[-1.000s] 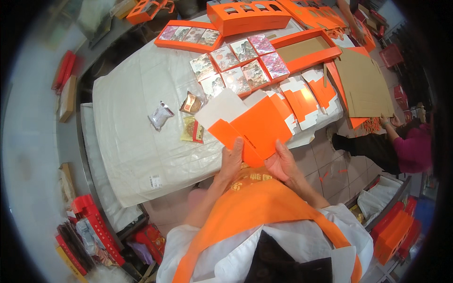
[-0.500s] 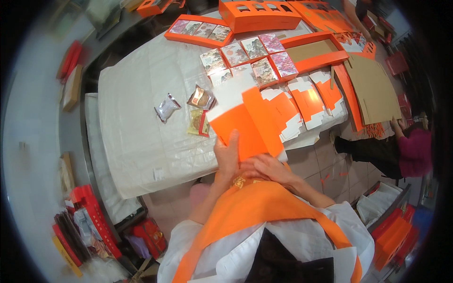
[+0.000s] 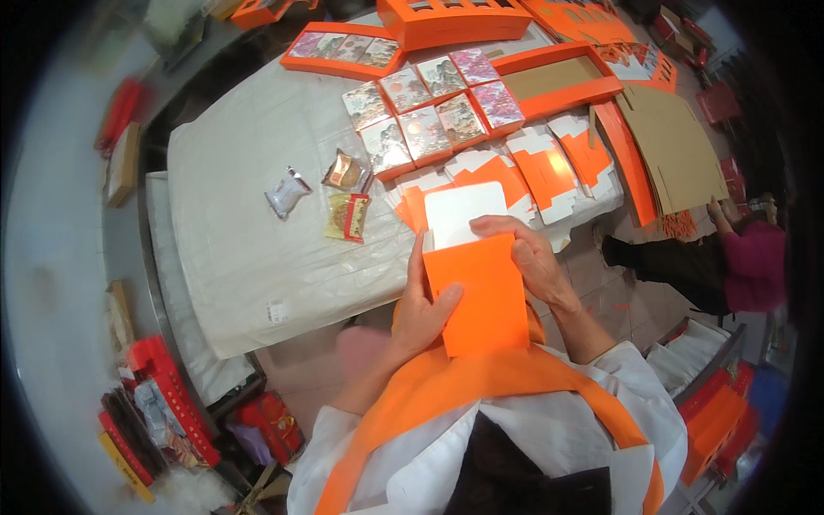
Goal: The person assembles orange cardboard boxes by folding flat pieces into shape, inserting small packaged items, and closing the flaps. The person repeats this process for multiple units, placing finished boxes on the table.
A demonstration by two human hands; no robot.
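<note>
Close to my apron I hold an orange carton [image 3: 482,296] with a white flap [image 3: 464,212] standing up at its far end. My left hand [image 3: 427,311] grips its left side, thumb lying on the orange face. At the upper right corner, my right hand [image 3: 530,262] pinches the edge beside the white flap. Beyond my hands, flat orange-and-white carton blanks [image 3: 544,169] lie in overlapping stacks along the table. Several small boxes with printed landscape lids [image 3: 424,131] stand grouped behind them. Left of these lie three wrapped pastries, one in a yellow and red wrapper [image 3: 347,215].
A white sheet [image 3: 232,215] covers the table. At the back are an orange tray of boxes [image 3: 342,51], an orange window box [image 3: 455,21] and an open orange tray [image 3: 558,81]. Brown cardboard sheets [image 3: 674,146] are stacked right, near a person in purple [image 3: 755,268].
The carton has turned from a flat, angled blank to upright before me, its white flap now raised. My right hand has moved from the lower edge up to the top right corner.
</note>
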